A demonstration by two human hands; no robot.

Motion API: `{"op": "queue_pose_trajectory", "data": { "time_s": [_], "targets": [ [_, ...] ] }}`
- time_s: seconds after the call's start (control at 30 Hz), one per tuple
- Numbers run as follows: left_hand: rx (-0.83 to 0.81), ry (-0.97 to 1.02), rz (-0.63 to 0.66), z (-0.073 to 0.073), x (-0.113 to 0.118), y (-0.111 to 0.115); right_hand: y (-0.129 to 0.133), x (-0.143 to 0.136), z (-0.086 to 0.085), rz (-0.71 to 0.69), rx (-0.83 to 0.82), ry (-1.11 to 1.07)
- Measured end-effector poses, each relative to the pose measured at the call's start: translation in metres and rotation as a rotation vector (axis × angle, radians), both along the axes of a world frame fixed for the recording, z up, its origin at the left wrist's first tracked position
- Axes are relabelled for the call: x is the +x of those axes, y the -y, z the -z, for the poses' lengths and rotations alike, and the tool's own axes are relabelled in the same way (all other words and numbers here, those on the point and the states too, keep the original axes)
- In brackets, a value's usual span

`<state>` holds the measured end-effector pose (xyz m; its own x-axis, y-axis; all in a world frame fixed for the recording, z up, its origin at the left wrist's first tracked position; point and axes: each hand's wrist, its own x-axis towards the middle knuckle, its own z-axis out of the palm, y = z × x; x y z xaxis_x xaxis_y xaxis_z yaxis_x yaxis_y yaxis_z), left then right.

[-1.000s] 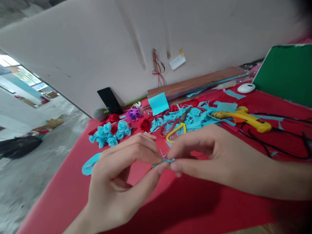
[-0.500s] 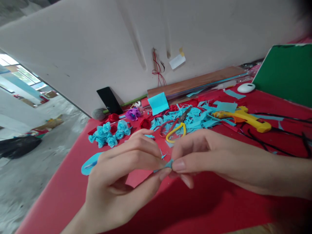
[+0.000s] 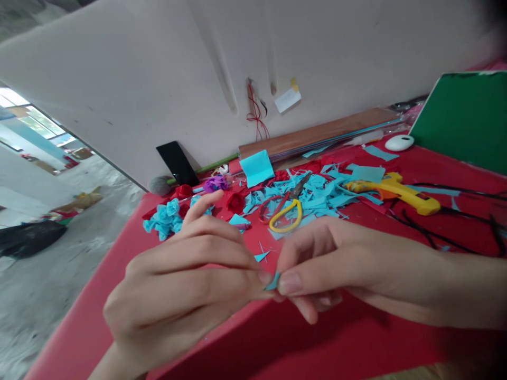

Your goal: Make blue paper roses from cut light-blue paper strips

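A small piece of blue paper (image 3: 272, 283) is pinched between the fingertips of both hands, above the front part of the red table (image 3: 317, 343). My left hand (image 3: 190, 285) is closed on its left end, its back turned up and its little finger raised. My right hand (image 3: 328, 264) grips the other end between thumb and fingers. Most of the piece is hidden by the fingertips. Just beyond the hands lie scissors (image 3: 285, 216) with one yellow and one red handle, resting on blue paper scraps (image 3: 317, 192).
Blue paper roses (image 3: 166, 219) lie at the left, near a red rose (image 3: 235, 202) and a purple flower (image 3: 216, 183). A yellow glue gun (image 3: 412, 195) with black cords lies at the right. Behind stand a black phone (image 3: 178, 162), a white mouse (image 3: 400, 142) and a green board (image 3: 463, 121).
My left hand has rolled over so its back faces up, and its little finger has lifted. It now covers the blue oval at the left. My right hand has barely moved.
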<state>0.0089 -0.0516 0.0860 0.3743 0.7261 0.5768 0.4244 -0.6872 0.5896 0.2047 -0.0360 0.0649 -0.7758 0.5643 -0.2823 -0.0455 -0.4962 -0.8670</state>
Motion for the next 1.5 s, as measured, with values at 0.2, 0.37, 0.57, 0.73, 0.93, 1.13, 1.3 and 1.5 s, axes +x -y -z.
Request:
{"op": "queue_pose_trajectory", "data": {
  "time_s": [0.2,0.37,0.57,0.73,0.93,1.13,1.3,1.5],
  "targets": [
    [0.168,-0.127,0.066,0.007,0.0,0.0,0.008,-0.001,0.0,0.152,0.326,0.05],
    [0.003,0.038,0.026,0.011,0.01,0.008,0.019,-0.007,0.003,0.453,0.698,0.113],
    [-0.144,0.14,0.0,0.014,0.015,0.01,0.015,-0.005,0.003,0.41,0.643,0.101],
    [-0.21,0.234,-0.059,0.017,0.012,0.008,0.003,0.0,-0.002,0.237,0.473,0.108],
    [-0.323,0.263,-0.084,0.02,0.009,0.002,-0.002,-0.001,-0.003,0.136,0.339,0.037],
    [-0.304,0.254,-0.09,0.021,0.006,0.0,-0.005,-0.001,0.005,0.117,0.176,-0.104],
    [-0.287,0.23,-0.068,0.02,0.004,-0.002,-0.006,-0.002,0.004,0.105,0.005,-0.139],
    [-0.27,0.247,-0.066,0.021,0.006,-0.003,-0.005,-0.003,0.004,0.097,-0.12,-0.176]
  ]
}}
